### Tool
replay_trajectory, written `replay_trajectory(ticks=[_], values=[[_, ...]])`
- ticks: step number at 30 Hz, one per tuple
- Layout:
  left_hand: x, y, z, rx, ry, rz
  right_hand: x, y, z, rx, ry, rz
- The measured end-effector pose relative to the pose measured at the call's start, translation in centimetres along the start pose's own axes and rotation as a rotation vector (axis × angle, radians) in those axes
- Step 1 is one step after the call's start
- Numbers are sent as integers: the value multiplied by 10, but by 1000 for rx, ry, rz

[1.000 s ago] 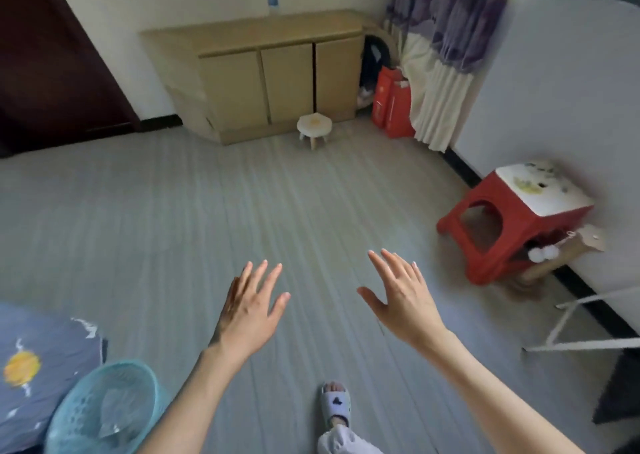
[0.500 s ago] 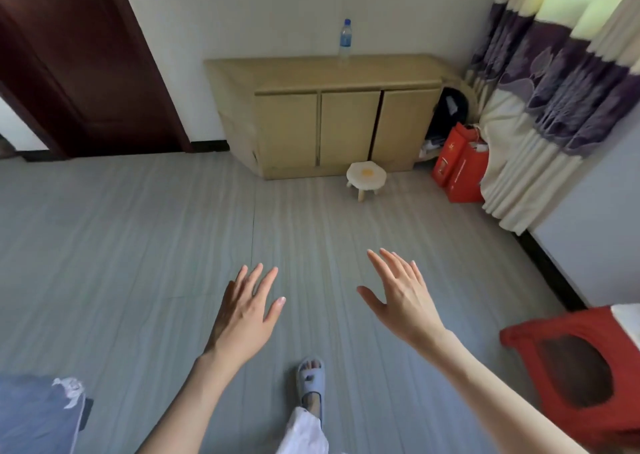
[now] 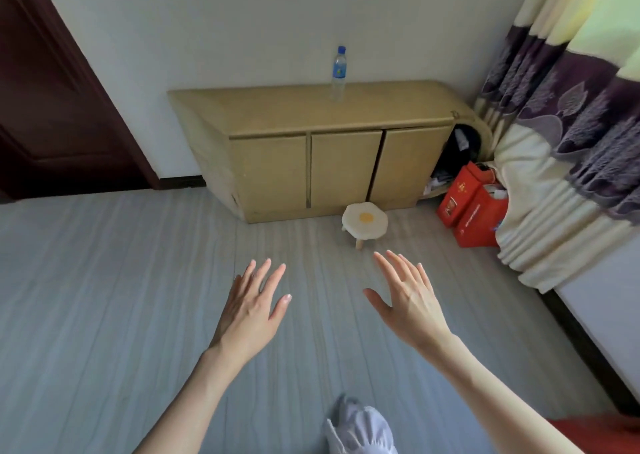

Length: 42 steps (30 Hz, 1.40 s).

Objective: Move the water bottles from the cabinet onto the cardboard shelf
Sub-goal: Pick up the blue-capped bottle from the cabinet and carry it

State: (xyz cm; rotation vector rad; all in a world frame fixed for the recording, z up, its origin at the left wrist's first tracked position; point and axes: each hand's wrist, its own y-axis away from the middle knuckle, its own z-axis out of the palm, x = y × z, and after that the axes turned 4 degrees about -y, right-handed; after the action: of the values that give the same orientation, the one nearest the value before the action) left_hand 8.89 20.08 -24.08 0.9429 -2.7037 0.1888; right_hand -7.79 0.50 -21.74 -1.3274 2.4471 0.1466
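pale grey striped floor [image 3: 104, 297] fills most of the head view, and both bare hands float above it, palms down, touching nothing. the left hand [image 3: 251, 310] has its fingers [image 3: 263, 277] straight and a little fanned, holding nothing; the right hand [image 3: 408, 303] is the same, fingers spread, thumb out to the side, nothing in its grasp. both forearms run off the bottom edge.

well beyond the hands, a clear plastic water bottle with a blue cap and blue label [image 3: 338, 72] stands upright on the top surface of a low tan cabinet with three closed doors [image 3: 343, 169], toward the back against the white wall. what lies behind the doors is hidden. the label's print is too small to read.

a small white stool with a yellow centre like a fried egg [image 3: 364, 219] sits on the floor just in front of the cabinet. red paper bags [image 3: 471, 211] stand at the cabinet's right end, partly covered by a cream and purple patterned curtain [image 3: 568, 148]; a dark open nook between cabinet and curtain holds things i cannot make out. a dark brown door [image 3: 52, 107] is cut off at the left. blurred white fabric [image 3: 360, 429] shows at the bottom edge, and a sliver of something red in the lower right corner is cut off.
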Motion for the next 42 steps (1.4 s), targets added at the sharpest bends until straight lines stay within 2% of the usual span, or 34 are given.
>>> replay_trajectory(ticks=[6, 13, 17, 24, 29, 32, 36, 42], values=[[-13, -142, 19, -46, 27, -51, 53, -144, 9, -35, -15, -3], [-15, -323, -9, 52, -1, -44, 87, -337, -19, -16, -60, -26], [-31, -393, -5, 26, 29, -115, 97, -412, -6, -44, -81, -52], [-79, -525, 19, -86, 29, -89, 120, -544, 27, -130, -58, -7], [-114, -646, -2, -58, 57, -75, 120, -663, 27, -122, -26, 35], [-140, -714, -15, -32, -12, -26, 117, -731, 21, -74, -61, 55], [-151, -783, -18, -92, -67, 21, 118, -802, 22, -12, -82, 73], [-156, -856, -4, -96, -13, -4, 136, -901, 20, -41, -99, 67]])
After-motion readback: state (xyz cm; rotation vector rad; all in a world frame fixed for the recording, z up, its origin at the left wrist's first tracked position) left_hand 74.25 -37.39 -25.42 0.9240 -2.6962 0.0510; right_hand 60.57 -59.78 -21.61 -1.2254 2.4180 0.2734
